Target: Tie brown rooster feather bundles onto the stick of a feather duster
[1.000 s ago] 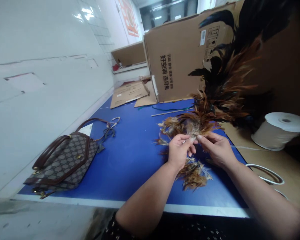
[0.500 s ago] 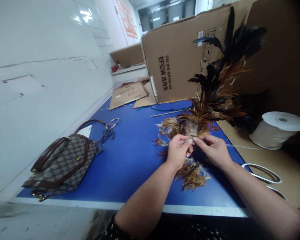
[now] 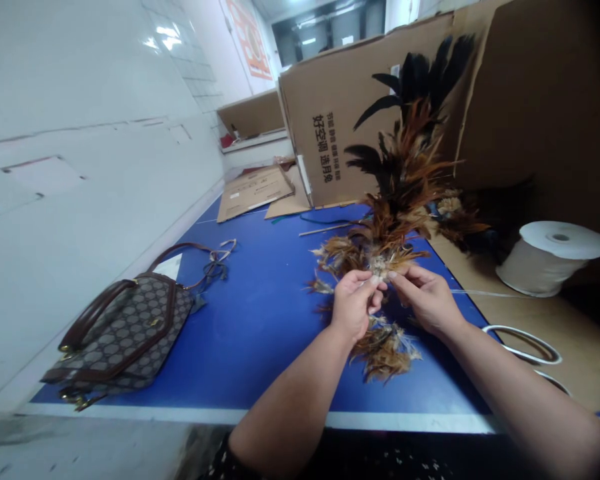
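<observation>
A long feather bundle point(image 3: 405, 157) rises from my hands, black at its tip and rusty brown lower down. My left hand point(image 3: 355, 300) is closed, with thumb and fingers pinching its pale lower end. Close against the same end, my right hand point(image 3: 425, 293) is closed with thumb and forefinger together. A thin pale strand point(image 3: 480, 292) runs from the white spool point(image 3: 547, 267) to my right hand, where its end is hidden. Loose brown feathers point(image 3: 385, 350) lie on the blue tabletop point(image 3: 260, 320) below my hands, and a feather tuft point(image 3: 337, 253) lies beyond my left hand.
White-handled scissors point(image 3: 525, 343) lie on cardboard at the right, partly hidden by my forearm. Dark and brown feathers point(image 3: 463, 220) lie behind the spool. A patterned handbag point(image 3: 130, 333) sits at the left. A large cardboard box point(image 3: 340, 87) stands at the back.
The feather bundle's top has swung left and now stands more upright. Feathers behind it on the cardboard show more. Both hands stay nearly in place, with the right fingertips shifted slightly.
</observation>
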